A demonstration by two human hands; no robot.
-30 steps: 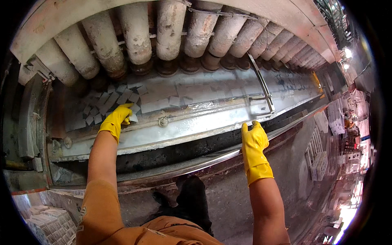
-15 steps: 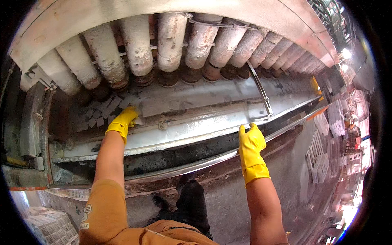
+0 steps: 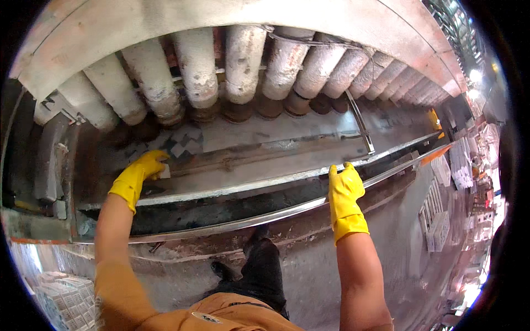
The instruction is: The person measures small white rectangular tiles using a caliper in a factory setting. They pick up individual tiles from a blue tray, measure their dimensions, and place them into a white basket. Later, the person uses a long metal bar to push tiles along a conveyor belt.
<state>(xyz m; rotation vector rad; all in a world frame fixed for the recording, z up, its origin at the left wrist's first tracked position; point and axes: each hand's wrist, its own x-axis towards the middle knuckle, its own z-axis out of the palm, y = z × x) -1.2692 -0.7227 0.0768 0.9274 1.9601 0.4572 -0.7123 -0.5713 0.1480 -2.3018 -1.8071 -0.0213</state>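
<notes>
My left hand (image 3: 141, 174), in a yellow rubber glove, is at the left of a long metal trough. Its fingers are bent around a small pale square tile (image 3: 165, 172), which shows below the fingertips. Just beyond lie several loose square tiles (image 3: 187, 144) on the wet grey bed (image 3: 259, 157). My right hand (image 3: 346, 193), in the same kind of glove, is over the trough's front rail (image 3: 276, 208). Its thumb and forefinger point up a little apart; the other fingers are curled, and anything inside them is hidden. Beyond it, a narrow metal bar (image 3: 360, 122) crosses the bed.
A row of thick, crusted rollers (image 3: 244, 66) hangs over the far side beneath a curved pale cover (image 3: 182, 16). A dark gutter (image 3: 221, 205) runs inside the front rail. White crates (image 3: 436, 229) stand on the floor at right, more stacked crates (image 3: 63, 300) at lower left.
My left hand has moved left and nearer along the trough with the tile. My right hand stays near the rail in much the same pose. The whole view has shifted slightly.
</notes>
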